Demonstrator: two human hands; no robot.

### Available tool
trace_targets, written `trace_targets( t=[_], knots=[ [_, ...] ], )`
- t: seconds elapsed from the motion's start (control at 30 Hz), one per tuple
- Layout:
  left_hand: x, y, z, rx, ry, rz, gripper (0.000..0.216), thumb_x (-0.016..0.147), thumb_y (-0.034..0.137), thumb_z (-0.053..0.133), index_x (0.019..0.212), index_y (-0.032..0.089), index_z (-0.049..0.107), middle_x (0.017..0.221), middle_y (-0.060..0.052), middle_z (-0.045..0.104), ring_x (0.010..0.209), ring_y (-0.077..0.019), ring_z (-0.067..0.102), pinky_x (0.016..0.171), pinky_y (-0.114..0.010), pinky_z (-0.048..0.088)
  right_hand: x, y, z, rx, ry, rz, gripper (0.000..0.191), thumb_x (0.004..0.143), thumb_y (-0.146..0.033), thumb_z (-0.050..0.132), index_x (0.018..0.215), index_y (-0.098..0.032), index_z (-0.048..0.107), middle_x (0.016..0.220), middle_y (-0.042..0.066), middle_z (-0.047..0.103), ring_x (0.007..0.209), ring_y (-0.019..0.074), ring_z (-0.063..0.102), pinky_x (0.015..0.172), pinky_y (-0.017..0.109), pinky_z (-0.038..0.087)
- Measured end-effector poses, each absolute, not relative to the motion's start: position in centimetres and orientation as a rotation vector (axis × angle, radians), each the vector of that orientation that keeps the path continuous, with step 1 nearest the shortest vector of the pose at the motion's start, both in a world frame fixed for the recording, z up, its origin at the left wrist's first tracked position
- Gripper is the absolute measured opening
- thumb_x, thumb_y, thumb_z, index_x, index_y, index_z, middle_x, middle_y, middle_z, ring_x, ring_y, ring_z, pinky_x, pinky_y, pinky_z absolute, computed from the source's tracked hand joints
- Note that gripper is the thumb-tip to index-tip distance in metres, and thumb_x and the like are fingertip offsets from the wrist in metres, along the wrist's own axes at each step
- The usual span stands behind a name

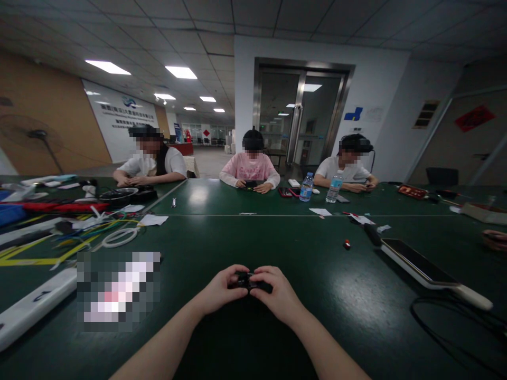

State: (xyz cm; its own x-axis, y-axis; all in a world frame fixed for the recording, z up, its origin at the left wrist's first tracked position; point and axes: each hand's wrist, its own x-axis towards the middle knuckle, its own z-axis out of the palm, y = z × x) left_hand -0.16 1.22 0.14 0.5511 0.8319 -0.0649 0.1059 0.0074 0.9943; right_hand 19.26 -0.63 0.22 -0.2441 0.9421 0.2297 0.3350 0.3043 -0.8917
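My left hand (222,290) and my right hand (277,293) meet just above the dark green table (301,264), near its front edge. Both have their fingers curled round a small black part (247,279) held between them. Most of that part is hidden by my fingers, so its shape is unclear. A tiny red piece (347,244) lies on the table beyond my right hand, apart from it.
A phone on a white strip (420,266) lies to the right, with black cable (455,327) near it. Wires, white strips and tools (79,232) crowd the left. Three people sit across the table, with two water bottles (306,187) between them. Another person's hand (495,238) shows at the right edge.
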Motion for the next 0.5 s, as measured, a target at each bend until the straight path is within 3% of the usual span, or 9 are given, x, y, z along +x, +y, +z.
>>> trace_targets(
  t=[0.5],
  knots=[
    [-0.26,1.81,-0.77,1.521,0.834,0.752,0.039,0.072,0.027,0.064,0.105,0.021,0.046,0.088,-0.001,0.061,0.08,-0.0163,0.057,0.071,-0.029,0.041,19.37,-0.78,0.31,-1.147,-1.802,0.965,0.032,0.067,-0.024,0.065,0.099,-0.031,0.065,0.106,0.002,0.06,0.102,0.0234,0.053,0.092,0.039,0.037]
  ],
)
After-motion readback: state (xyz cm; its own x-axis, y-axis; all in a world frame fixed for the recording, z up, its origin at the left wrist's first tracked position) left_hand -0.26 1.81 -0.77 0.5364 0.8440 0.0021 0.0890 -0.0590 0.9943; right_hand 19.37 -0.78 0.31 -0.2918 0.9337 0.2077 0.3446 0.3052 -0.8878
